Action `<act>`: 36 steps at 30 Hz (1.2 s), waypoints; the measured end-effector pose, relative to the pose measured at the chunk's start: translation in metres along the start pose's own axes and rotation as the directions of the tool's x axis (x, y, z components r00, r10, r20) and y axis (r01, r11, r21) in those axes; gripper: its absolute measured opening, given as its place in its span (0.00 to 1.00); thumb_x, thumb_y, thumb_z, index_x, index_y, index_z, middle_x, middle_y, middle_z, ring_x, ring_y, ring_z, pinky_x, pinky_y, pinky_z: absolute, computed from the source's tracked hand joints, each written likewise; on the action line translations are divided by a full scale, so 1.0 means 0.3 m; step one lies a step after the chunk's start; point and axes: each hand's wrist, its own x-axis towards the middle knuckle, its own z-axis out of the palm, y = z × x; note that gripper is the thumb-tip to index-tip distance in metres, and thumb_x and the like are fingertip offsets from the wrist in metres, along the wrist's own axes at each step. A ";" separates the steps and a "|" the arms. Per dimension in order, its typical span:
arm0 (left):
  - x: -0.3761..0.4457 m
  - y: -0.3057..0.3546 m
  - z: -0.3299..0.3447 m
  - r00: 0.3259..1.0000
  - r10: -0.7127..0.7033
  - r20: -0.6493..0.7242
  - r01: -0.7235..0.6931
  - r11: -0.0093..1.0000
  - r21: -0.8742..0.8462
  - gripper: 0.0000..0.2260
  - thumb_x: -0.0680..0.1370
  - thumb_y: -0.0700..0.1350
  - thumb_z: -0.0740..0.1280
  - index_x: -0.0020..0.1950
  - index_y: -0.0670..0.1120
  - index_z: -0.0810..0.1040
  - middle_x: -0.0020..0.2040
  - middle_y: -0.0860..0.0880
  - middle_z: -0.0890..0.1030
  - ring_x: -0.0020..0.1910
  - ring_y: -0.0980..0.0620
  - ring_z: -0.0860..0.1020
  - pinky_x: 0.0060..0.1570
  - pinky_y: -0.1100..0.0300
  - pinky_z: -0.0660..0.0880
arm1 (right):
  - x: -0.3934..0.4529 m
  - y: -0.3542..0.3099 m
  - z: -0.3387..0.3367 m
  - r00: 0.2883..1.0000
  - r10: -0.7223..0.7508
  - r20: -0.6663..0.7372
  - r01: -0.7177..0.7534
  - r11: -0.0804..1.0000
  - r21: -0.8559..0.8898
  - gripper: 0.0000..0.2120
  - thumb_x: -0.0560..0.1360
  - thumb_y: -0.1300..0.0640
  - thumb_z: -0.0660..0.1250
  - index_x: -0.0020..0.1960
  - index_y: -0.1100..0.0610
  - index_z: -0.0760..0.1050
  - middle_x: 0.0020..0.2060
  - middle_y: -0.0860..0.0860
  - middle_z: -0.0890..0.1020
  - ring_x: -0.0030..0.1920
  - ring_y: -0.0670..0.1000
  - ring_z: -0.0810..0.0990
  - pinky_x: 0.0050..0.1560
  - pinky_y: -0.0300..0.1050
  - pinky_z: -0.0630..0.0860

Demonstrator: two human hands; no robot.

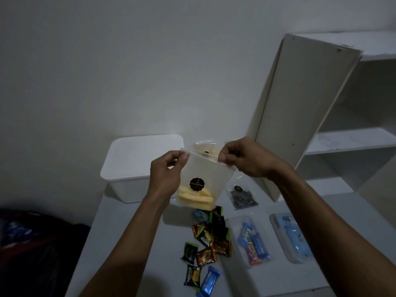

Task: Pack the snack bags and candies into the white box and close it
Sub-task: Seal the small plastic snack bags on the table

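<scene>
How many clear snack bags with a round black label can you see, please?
3: one held up by both hands, one partly hidden behind it, one lying on the table.

A dim home room: bare white wall [107,71], white shelf unit [342,103], low white table [132,228] of snacks

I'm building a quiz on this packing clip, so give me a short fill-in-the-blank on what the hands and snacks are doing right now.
1. Both hands, left hand and right hand, pinch the top edge of a clear snack bag holding pale ______ sticks.
2. The white box sits to the ______ of the held bag.
3. The small wrapped candies lie loose on the ______.
4. A bag of dark snacks lies flat, touched by ______ hand.

Missing words: yellow; left; table; neither
</scene>
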 end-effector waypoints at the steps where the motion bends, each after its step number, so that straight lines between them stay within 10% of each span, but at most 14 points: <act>1: 0.003 -0.005 0.014 0.999 -0.034 -0.018 0.033 0.999 -0.039 0.03 0.76 0.47 0.71 0.43 0.53 0.84 0.41 0.58 0.83 0.44 0.59 0.78 0.46 0.65 0.74 | -0.006 0.014 -0.010 1.000 0.013 -0.026 -0.011 0.998 0.056 0.09 0.78 0.52 0.67 0.49 0.56 0.82 0.45 0.52 0.84 0.48 0.53 0.82 0.49 0.50 0.80; 5: 0.021 -0.043 0.069 0.986 -0.160 -0.054 0.151 0.979 -0.138 0.02 0.76 0.47 0.72 0.43 0.53 0.84 0.41 0.58 0.82 0.42 0.62 0.78 0.47 0.62 0.74 | -0.040 0.118 0.007 0.983 0.082 -0.165 -0.036 0.965 0.260 0.13 0.75 0.47 0.70 0.55 0.54 0.81 0.47 0.49 0.84 0.47 0.46 0.82 0.39 0.36 0.76; 10: 0.051 -0.127 0.160 0.976 -0.212 -0.056 0.203 0.970 -0.130 0.02 0.75 0.46 0.72 0.46 0.51 0.84 0.43 0.55 0.83 0.43 0.60 0.78 0.44 0.66 0.73 | -0.003 0.283 0.105 0.905 0.230 -0.358 -0.057 0.900 0.432 0.06 0.75 0.53 0.71 0.46 0.56 0.83 0.37 0.51 0.84 0.35 0.44 0.81 0.39 0.47 0.81; 19: 0.299 -0.318 0.374 0.945 -0.265 -0.193 0.261 0.964 -0.048 0.06 0.74 0.44 0.74 0.50 0.45 0.84 0.41 0.52 0.84 0.42 0.55 0.82 0.43 0.64 0.76 | 0.284 0.560 0.108 0.878 0.335 -0.343 -0.118 0.844 0.523 0.02 0.74 0.51 0.73 0.44 0.47 0.83 0.39 0.46 0.86 0.40 0.46 0.84 0.45 0.52 0.84; 29: 0.664 -0.503 0.527 0.830 -0.377 -0.411 0.414 0.910 0.002 0.05 0.74 0.48 0.73 0.49 0.50 0.85 0.41 0.54 0.83 0.43 0.56 0.80 0.52 0.58 0.77 | 0.729 0.785 0.148 0.880 0.356 -0.315 -0.140 0.827 0.544 0.06 0.75 0.57 0.73 0.46 0.60 0.83 0.41 0.56 0.85 0.42 0.56 0.83 0.49 0.56 0.82; 36: 0.771 -0.609 0.555 0.808 -0.393 -0.439 0.471 0.879 0.081 0.05 0.77 0.48 0.70 0.47 0.47 0.84 0.42 0.46 0.83 0.39 0.53 0.76 0.39 0.62 0.71 | 0.876 0.919 0.240 0.892 0.371 -0.258 -0.175 0.810 0.560 0.02 0.73 0.57 0.74 0.42 0.54 0.83 0.32 0.49 0.81 0.36 0.48 0.77 0.44 0.57 0.80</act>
